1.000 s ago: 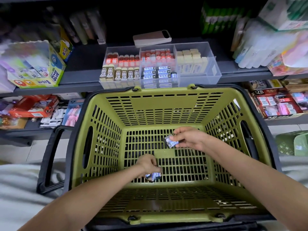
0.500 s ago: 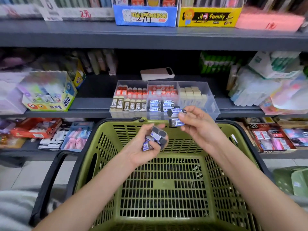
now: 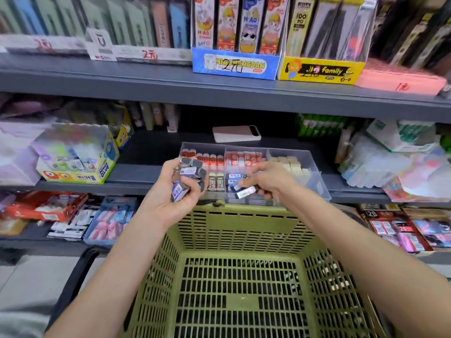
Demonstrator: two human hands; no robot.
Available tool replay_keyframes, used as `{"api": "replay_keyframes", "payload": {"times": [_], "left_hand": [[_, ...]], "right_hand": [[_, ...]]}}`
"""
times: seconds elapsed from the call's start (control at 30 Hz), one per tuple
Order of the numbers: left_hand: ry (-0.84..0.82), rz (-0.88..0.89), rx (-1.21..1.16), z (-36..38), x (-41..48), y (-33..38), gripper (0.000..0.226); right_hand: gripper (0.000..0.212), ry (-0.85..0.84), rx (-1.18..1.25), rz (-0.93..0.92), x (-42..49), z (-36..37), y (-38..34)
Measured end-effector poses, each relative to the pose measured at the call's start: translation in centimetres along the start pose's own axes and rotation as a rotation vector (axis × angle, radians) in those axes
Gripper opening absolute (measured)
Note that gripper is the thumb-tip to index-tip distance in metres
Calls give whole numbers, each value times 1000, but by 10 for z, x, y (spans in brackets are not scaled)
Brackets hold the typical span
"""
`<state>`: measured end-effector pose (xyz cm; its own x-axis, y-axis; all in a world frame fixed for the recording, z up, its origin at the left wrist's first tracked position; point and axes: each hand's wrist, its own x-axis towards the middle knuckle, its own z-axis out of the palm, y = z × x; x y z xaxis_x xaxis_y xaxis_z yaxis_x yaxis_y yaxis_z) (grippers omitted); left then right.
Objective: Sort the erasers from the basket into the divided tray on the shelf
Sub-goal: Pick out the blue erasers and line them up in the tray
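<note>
The olive-green plastic basket [image 3: 240, 223] sits in front of me, with no erasers showing on its mesh floor. My left hand [image 3: 180, 191] is raised over its far rim, closed around a bunch of black erasers with blue-and-white sleeves [image 3: 191, 175]. My right hand [image 3: 264, 180] pinches one such eraser [image 3: 245, 192] low over the front middle section of the clear divided tray [image 3: 314, 172] on the shelf. That tray holds red-sleeved erasers at the back, 2B and blue-sleeved ones in front, and cream blocks on the right.
A pink phone-like device [image 3: 236, 133] lies behind the tray. A Power Glue display box [image 3: 78, 157] stands to the left, soft packets [image 3: 390, 162] to the right. The upper shelf edge [image 3: 219, 93] overhangs. Lower shelves carry boxed stationery.
Both hands rose out of the basket with erasers and reached forward to the tray. My view tilted up, so the upper shelf came into sight.
</note>
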<state>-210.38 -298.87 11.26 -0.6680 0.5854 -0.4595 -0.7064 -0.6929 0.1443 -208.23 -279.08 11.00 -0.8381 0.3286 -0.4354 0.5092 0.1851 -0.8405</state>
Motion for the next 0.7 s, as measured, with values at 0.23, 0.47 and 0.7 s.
{"api": "replay_keyframes", "payload": {"times": [0.23,0.47,0.7], "left_hand": [[24,-25,36,0,9,8,24],[8,-64,73,4,11,9,21],[12,-58,51,6,14,12,28]], "right_hand": [[10,-275,-409,174,10,-2,-22],[12,-337,-375,99,13,-17,-27],[8,-234,56,109,20,-33,-19]]}}
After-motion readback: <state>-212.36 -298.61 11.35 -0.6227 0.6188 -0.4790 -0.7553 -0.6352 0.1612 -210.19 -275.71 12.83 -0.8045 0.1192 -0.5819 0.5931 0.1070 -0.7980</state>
